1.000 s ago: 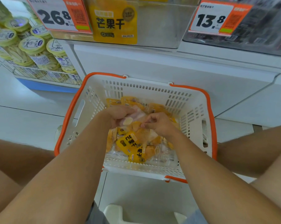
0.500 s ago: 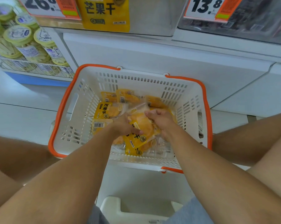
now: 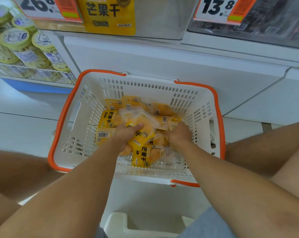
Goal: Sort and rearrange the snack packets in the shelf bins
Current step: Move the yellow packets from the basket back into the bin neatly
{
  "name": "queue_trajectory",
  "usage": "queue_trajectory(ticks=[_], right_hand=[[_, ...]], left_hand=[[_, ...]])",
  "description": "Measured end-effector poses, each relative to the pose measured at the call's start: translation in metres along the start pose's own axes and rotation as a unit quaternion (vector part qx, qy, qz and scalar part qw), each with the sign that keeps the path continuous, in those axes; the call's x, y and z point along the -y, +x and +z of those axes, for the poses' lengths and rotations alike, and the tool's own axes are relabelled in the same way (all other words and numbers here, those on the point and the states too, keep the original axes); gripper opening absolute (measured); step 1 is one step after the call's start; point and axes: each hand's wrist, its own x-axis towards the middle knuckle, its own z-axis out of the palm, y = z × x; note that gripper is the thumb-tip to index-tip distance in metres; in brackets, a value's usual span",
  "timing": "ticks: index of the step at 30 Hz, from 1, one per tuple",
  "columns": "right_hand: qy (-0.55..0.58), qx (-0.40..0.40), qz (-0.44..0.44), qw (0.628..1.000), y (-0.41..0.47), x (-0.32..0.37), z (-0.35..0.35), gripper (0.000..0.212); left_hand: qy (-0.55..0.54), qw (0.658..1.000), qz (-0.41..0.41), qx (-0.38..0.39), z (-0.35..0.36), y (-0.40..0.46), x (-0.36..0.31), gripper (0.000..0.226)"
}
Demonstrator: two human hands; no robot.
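— What does the person hold over the white basket (image 3: 93, 93)?

— The left hand (image 3: 126, 134) grips a stack of yellow mango packets (image 3: 141, 134), thumb across the top, likely to keep them squared for shelving. The right hand (image 3: 179, 134) digs, fingers curled, into the loose packets (image 3: 162, 117) in the basket; whether it grips one cannot be told.

— And the shelf bin (image 3: 162, 19)?

— Above, behind its yellow label (image 3: 109, 14).
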Motion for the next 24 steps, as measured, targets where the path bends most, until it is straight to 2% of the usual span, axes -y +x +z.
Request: queue_trajectory(ticks=[1, 3, 4, 5, 7, 11, 13, 15, 17, 19, 22, 24], right_hand=[[-0.061, 0.071, 0.020, 0.995, -0.003, -0.008, 0.002, 0.105], [-0.050, 0.179, 0.054, 0.981, -0.013, -0.019, 0.010, 0.125], [-0.009, 0.192, 0.055, 0.980, -0.015, -0.024, 0.017, 0.125], [0.014, 0.171, 0.055, 0.984, -0.018, -0.028, 0.023, 0.122], [0.036, 0.104, 0.058, 0.992, -0.017, -0.034, 0.033, 0.106], [0.047, 0.002, 0.057, 0.997, -0.011, -0.023, 0.016, 0.038], [0.054, 0.006, 0.017, 0.998, -0.012, -0.005, -0.004, 0.027], [0.016, 0.029, -0.072, 0.997, -0.014, 0.021, -0.031, 0.016], [-0.039, 0.070, -0.164, 0.983, -0.018, 0.045, -0.063, 0.024], [-0.051, 0.124, -0.215, 0.967, -0.022, 0.061, -0.094, 0.042], [-0.091, 0.122, -0.272, 0.950, -0.027, 0.074, -0.124, 0.038], [-0.006, 0.105, -0.289, 0.951, -0.027, 0.077, -0.126, 0.036]], left_hand=[[-0.020, 0.999, 0.005, -0.027, -0.002, 0.001, 0.000, 0.052], [-0.041, 0.997, 0.011, -0.059, -0.006, 0.001, 0.001, 0.038], [-0.052, 0.996, 0.021, -0.071, -0.007, 0.000, 0.000, 0.032], [-0.058, 0.995, 0.020, -0.077, -0.008, 0.000, 0.001, 0.029], [-0.065, 0.995, 0.009, -0.080, -0.008, -0.001, 0.001, 0.027], [-0.028, 0.995, 0.026, -0.094, -0.007, -0.002, 0.001, 0.026], [0.020, 0.993, 0.043, -0.103, -0.007, 0.000, 0.002, 0.049], [0.068, 0.989, 0.068, -0.115, -0.005, -0.001, -0.004, 0.070], [0.106, 0.982, 0.094, -0.128, -0.003, -0.001, -0.009, 0.067], [0.103, 0.984, 0.094, -0.111, -0.003, -0.002, -0.016, 0.062], [-0.034, 0.999, 0.003, 0.003, -0.007, -0.006, -0.027, 0.047], [-0.072, 0.993, -0.024, 0.090, -0.009, -0.016, -0.035, 0.035]])
